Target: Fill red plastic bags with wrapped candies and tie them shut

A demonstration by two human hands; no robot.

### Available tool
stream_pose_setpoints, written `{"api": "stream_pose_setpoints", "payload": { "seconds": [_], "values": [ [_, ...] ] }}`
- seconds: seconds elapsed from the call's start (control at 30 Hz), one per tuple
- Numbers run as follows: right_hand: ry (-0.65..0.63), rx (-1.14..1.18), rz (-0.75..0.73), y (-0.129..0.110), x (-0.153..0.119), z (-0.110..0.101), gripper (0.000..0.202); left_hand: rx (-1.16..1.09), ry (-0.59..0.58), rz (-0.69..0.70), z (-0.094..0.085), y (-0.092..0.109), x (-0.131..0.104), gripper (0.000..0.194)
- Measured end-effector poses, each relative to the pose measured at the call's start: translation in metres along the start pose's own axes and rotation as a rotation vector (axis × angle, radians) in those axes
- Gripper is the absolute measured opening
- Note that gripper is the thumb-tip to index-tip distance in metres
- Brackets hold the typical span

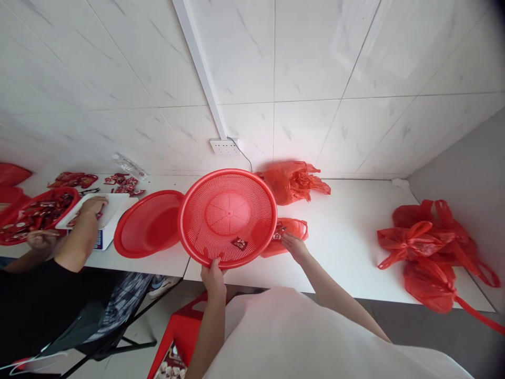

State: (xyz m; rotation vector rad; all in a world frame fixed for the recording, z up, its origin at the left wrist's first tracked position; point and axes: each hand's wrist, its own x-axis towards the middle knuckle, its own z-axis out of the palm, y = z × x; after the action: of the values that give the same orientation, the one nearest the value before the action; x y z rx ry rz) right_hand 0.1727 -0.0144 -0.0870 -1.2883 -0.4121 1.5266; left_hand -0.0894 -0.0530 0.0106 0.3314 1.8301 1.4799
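The left hand holds a big red basket, one dark packet inside, near the worktop's front edge, but I can't tell if the right hand grips the shiny packets at the red bag.

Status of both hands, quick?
Left hand: closed on the near rim of the red basket.
Right hand: at the red bag beside it, fingers by small packets; can't tell whether it grips one.
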Motion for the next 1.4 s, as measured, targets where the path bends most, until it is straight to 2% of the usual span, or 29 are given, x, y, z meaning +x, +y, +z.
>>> {"api": "stream_pose_setpoints", "payload": {
  "seconds": [0.07,0.17,0.23,0.33,0.47,0.57,0.7,0.83,0.9,1.03,1.13,1.2,1.3,1.4],
  "values": [
    [0.072,-0.086,-0.081,-0.008,-0.001,0.008,0.037,0.021,-0.012,-0.001,0.001,-0.001,-0.002,0.042],
    [0.136,-0.288,-0.313,-0.019,-0.013,0.023,0.029,0.042,-0.03,-0.008,0.006,-0.002,-0.01,0.042],
    [0.1,-0.462,-0.476,-0.025,-0.023,0.036,0.024,0.034,-0.069,-0.008,0.011,-0.002,-0.019,0.04],
    [-0.07,-0.739,-0.614,-0.027,-0.037,0.055,0.022,0.006,-0.175,-0.024,0.022,-0.003,-0.034,0.039],
    [-0.312,-1.055,-0.622,-0.021,-0.044,0.069,0.018,0.083,-0.299,0.029,0.027,-0.002,-0.043,0.038],
    [-0.359,-1.041,-0.551,-0.019,-0.042,0.064,0.013,0.168,-0.339,0.061,0.024,0.001,-0.042,0.035],
    [-0.417,-0.914,-0.412,-0.026,-0.042,0.053,0.023,0.182,-0.32,-0.025,0.02,0.001,-0.041,0.036],
    [-0.639,-1.14,-0.51,-0.038,-0.057,0.053,0.031,0.184,-0.327,-0.066,0.022,-0.001,-0.04,0.036],
    [-0.648,-1.252,-0.549,-0.039,-0.068,0.057,0.031,0.168,-0.312,-0.081,0.023,-0.001,-0.037,0.036],
    [-0.584,-1.374,-0.627,-0.036,-0.086,0.065,0.033,0.099,-0.232,-0.125,0.022,-0.001,-0.028,0.04],
    [-0.691,-1.239,-0.683,-0.035,-0.089,0.066,0.029,0.069,-0.153,-0.145,0.016,-0.002,-0.017,0.041],
    [-0.703,-1.036,-0.626,-0.037,-0.087,0.065,0.027,0.07,-0.121,-0.15,0.01,-0.002,-0.009,0.04],
    [-0.55,-0.655,-0.404,-0.041,-0.077,0.059,0.029,0.062,-0.087,-0.129,0.002,-0.001,0.001,0.038],
    [-0.415,-0.293,-0.149,-0.044,-0.064,0.049,0.043,0.041,-0.042,-0.121,-0.002,0.002,0.007,0.039]
  ]
}}
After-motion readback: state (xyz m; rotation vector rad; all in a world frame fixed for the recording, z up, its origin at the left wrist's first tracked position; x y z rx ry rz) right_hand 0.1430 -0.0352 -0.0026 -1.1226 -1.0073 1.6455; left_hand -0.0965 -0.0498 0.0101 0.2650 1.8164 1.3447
